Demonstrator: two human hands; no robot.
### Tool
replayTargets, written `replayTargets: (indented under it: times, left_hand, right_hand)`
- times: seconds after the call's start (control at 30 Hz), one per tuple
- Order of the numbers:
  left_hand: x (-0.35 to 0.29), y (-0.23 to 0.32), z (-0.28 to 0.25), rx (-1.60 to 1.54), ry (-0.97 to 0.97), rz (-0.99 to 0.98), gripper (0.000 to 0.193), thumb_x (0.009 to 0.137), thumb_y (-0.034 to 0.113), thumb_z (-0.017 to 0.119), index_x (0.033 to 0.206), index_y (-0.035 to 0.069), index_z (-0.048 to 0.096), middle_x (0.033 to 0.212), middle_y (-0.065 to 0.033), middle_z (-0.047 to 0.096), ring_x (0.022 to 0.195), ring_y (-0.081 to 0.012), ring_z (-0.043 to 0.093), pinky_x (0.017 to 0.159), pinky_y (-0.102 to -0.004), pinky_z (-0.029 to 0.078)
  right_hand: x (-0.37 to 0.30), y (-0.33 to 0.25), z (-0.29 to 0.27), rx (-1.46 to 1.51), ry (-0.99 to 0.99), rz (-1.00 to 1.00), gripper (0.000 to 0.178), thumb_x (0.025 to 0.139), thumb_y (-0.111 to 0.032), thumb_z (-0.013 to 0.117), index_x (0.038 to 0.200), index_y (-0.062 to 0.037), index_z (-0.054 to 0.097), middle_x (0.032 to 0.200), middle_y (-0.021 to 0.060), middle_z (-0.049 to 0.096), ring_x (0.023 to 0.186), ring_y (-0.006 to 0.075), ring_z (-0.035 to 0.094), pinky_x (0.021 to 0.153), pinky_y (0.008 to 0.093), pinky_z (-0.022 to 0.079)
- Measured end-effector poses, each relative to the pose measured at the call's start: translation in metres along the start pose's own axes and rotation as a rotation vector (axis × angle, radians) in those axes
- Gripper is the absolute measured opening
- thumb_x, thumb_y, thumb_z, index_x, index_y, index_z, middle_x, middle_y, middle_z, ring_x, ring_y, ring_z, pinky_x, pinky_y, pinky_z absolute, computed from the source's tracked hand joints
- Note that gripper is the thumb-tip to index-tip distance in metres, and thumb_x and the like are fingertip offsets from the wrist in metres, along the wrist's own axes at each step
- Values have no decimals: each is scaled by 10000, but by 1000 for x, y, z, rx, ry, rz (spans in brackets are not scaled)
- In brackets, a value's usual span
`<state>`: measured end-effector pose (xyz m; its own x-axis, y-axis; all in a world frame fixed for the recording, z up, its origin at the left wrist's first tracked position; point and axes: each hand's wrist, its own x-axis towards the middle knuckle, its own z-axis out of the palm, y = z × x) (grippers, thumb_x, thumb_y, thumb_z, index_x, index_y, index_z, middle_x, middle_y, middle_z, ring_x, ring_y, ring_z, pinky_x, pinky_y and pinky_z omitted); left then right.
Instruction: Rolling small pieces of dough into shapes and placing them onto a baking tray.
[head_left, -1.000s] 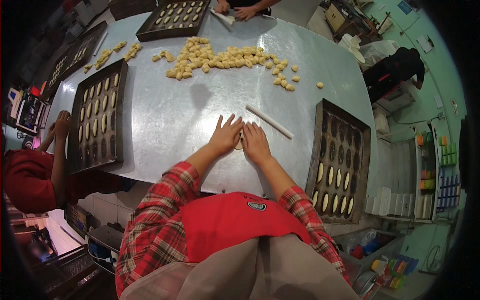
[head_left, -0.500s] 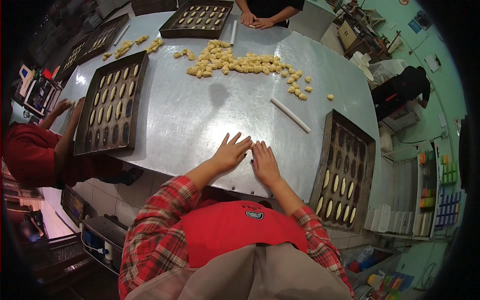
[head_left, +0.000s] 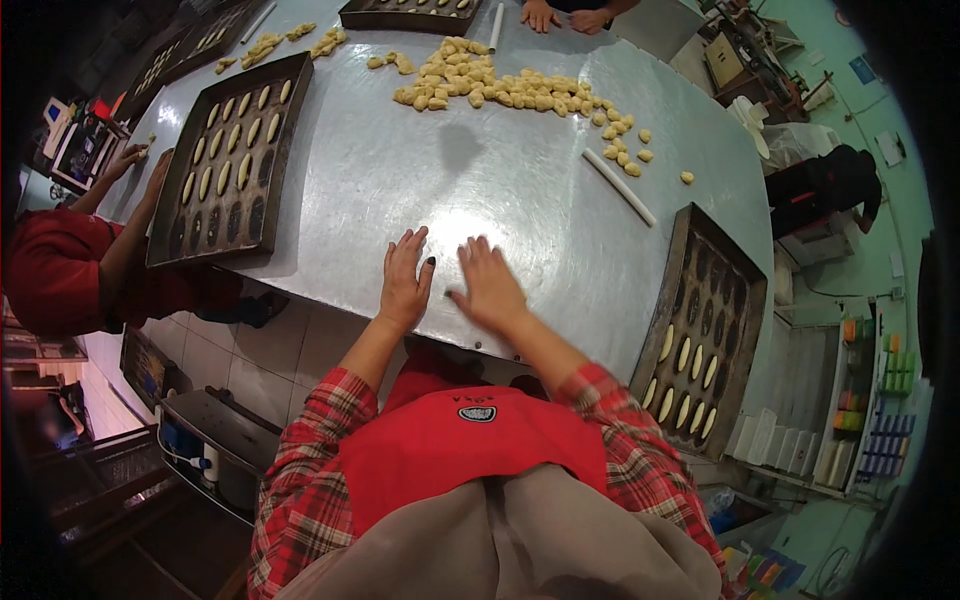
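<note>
My left hand (head_left: 405, 280) is open over the near part of the metal table (head_left: 350, 170), fingers stretched forward and thumb apart. A short gap to its right, my right hand (head_left: 490, 285) lies palm down with its fingers extended, slightly blurred. No dough shows between them; whether anything lies beneath the palms is hidden. Farther off is a heap of small yellowish dough balls (head_left: 475, 80). A white rolling rod (head_left: 620, 187) rests slantwise to the right of my hands. Beyond it, a dark moulded baking tray (head_left: 668, 290) holds slim dough sticks in its nearer cups.
Another dark tray (head_left: 292, 150) with rows of dough sticks sits at the left table edge, beside a person in red (head_left: 65, 265). Across the table rest another person's hands (head_left: 565, 17), near a second white rod (head_left: 497, 28) and a tray (head_left: 410, 18).
My hands were close together over a small dough piece; now they are apart and farther left, and that piece is out of sight. The view has shifted, so the table's far side sits higher.
</note>
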<state>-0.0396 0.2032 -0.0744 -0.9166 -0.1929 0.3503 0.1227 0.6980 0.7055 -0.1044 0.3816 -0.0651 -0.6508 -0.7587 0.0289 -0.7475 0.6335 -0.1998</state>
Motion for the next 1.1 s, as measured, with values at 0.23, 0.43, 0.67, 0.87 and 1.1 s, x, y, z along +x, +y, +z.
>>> replayTargets:
  times: [0.23,0.43,0.67,0.87,1.1]
  left_hand:
    - [14,11,5,-6,-27,-1,434,961,161,506,1384,90,444,1380,-108,516,1344,-296,415,1154,-489,203]
    - [7,-1,0,-80,-21,-51,417,972,211,506,1370,97,458,1358,-95,539,1330,-286,433,1151,-493,194]
    - [14,14,0,69,-79,-41,381,971,222,498,1333,104,498,1313,-80,576,1331,-271,431,1149,-502,183]
    - [10,3,-1,25,-78,-81,361,963,183,488,1314,100,520,1314,-70,579,1338,-265,425,1154,-494,174]
    - [13,9,9,84,-81,-52,347,955,153,491,1293,89,536,1291,-77,596,1328,-268,438,1155,-477,183]
  right_hand:
    - [64,88,-10,-63,159,360,673,940,-491,485,1444,-56,386,1525,235,286,1428,411,219,1149,563,169]
    - [14,62,4,-38,96,165,742,908,-525,514,1458,-48,366,1518,235,296,1433,425,197,1157,555,158]
    - [17,54,-12,-18,151,241,700,924,-472,514,1460,-49,361,1517,215,311,1422,414,228,1156,548,172]
    - [45,115,-63,428,-186,396,399,954,-398,482,1080,-70,670,1289,202,564,1140,409,550,899,494,478]
    - [-23,72,-48,68,12,23,204,912,-229,580,898,-44,665,904,143,608,884,319,619,714,430,523]
